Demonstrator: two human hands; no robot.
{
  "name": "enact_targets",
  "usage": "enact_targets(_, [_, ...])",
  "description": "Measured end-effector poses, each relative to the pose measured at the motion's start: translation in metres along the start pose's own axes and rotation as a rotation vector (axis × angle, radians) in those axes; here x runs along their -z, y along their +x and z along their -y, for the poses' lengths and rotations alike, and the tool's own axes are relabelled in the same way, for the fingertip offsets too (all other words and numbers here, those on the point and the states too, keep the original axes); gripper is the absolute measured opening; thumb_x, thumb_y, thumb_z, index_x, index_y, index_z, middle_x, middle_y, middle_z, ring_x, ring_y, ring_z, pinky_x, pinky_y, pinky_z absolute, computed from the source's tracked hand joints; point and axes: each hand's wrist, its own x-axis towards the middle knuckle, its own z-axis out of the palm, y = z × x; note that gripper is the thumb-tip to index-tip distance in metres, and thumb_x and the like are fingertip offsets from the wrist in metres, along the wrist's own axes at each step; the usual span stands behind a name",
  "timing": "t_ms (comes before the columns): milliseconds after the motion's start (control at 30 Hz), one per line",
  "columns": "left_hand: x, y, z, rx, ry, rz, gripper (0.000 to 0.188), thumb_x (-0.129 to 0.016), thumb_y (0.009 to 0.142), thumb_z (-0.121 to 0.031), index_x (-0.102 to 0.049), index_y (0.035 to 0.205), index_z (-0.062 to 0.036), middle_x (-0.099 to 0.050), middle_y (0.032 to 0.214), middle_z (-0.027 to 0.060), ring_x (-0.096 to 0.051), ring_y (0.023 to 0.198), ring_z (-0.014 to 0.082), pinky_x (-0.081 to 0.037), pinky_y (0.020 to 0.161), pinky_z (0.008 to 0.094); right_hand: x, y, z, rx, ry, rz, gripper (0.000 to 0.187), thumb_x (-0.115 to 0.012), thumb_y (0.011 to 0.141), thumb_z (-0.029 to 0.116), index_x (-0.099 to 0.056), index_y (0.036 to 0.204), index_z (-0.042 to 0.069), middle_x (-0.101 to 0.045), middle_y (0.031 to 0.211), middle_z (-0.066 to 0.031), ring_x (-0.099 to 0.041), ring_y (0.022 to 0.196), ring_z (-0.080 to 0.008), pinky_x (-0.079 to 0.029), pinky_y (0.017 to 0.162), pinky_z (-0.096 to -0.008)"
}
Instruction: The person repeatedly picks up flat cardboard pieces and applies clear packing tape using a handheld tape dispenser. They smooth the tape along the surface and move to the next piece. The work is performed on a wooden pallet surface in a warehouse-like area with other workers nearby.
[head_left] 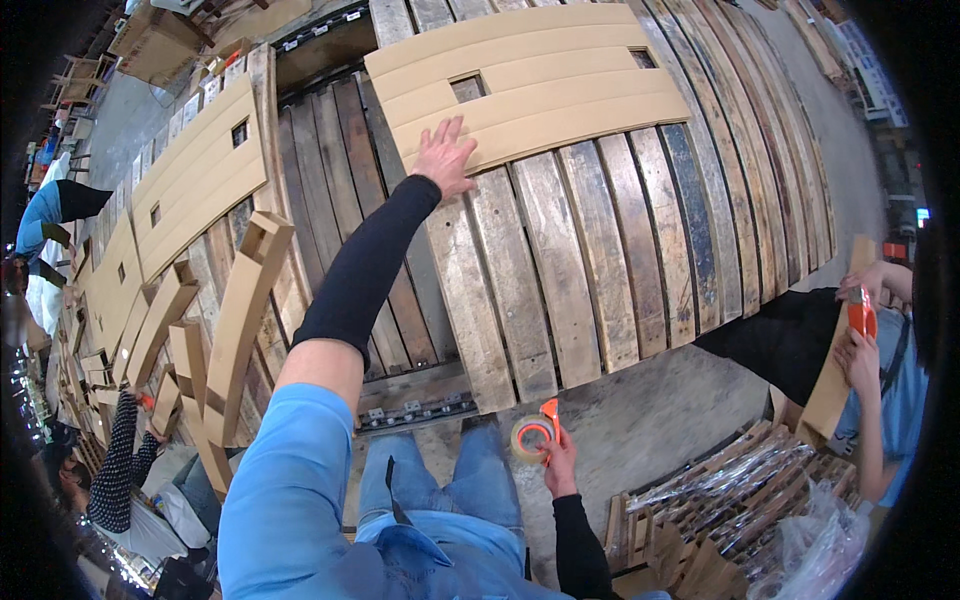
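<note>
My left hand (445,157) reaches far forward, fingers spread over the near left corner of a flat cardboard sheet (560,90). The sheet is brown, creased lengthwise, with two cut-out openings, and lies on a wooden slatted platform (590,240). Low beside my right leg, my right hand (561,466) is closed around an orange tape dispenser (550,412) with a roll of tape on it. The dispenser hangs off the platform's near edge, apart from the cardboard.
More flat cardboard sheets (200,180) lie on slats at the left, near folded cardboard tubes (245,320). At right, a co-worker (880,370) holds an orange tool against cardboard. A pallet (720,490) with plastic wrap stands lower right. Other people work at far left.
</note>
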Motion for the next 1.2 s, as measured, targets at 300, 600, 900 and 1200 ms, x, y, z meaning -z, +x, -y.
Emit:
enact_targets(300, [0.019, 0.126, -0.012, 0.035, 0.129, 0.392, 0.125, -0.088, 0.048, -0.074, -0.044, 0.152, -0.0207, -0.017, 0.166, 0.0293, -0.015, 0.155, 0.0462, -0.018, 0.114, 0.0764, 0.031, -0.003, -0.01, -0.071, -0.004, -0.014, 0.066, -0.065, 0.081, -0.007, -0.048, 0.145, -0.007, -0.063, 0.13, -0.0115, -0.063, 0.113, -0.0184, -0.054, 0.093, -0.0318])
enact_targets(600, [-0.011, 0.078, -0.057, 0.037, 0.041, 0.342, 0.127, -0.082, 0.05, -0.078, -0.044, 0.15, -0.0099, -0.012, 0.163, 0.037, -0.018, 0.151, 0.0544, -0.024, 0.11, 0.0767, 0.02, 0.019, 0.023, -0.078, -0.008, -0.008, 0.066, -0.066, 0.079, -0.011, -0.051, 0.143, -0.003, -0.066, 0.125, -0.0108, -0.066, 0.11, -0.0192, -0.058, 0.092, -0.0329])
enact_targets(900, [0.039, 0.047, -0.039, -0.084, -0.343, 0.264, 0.128, -0.084, 0.055, -0.068, -0.035, 0.153, -0.0012, -0.014, 0.162, 0.0379, -0.022, 0.149, 0.0543, -0.017, 0.12, 0.067, 0.034, 0.032, 0.067, 0.014, 0.018, 0.011, 0.066, -0.065, 0.08, -0.007, -0.05, 0.144, -0.003, -0.065, 0.128, -0.0118, -0.066, 0.113, -0.0197, -0.057, 0.093, -0.0328])
enact_targets(1200, [0.064, -0.238, -0.193, -0.359, -0.38, 0.451, 0.107, -0.083, 0.056, -0.065, -0.056, 0.143, -0.0088, -0.008, 0.164, 0.0388, -0.01, 0.152, 0.0562, -0.007, 0.121, 0.07, 0.076, 0.019, 0.083, 0.07, 0.217, -0.096, 0.065, -0.061, 0.081, -0.007, -0.049, 0.144, -0.003, -0.065, 0.125, -0.0103, -0.068, 0.103, -0.0197, -0.057, 0.091, -0.0344])
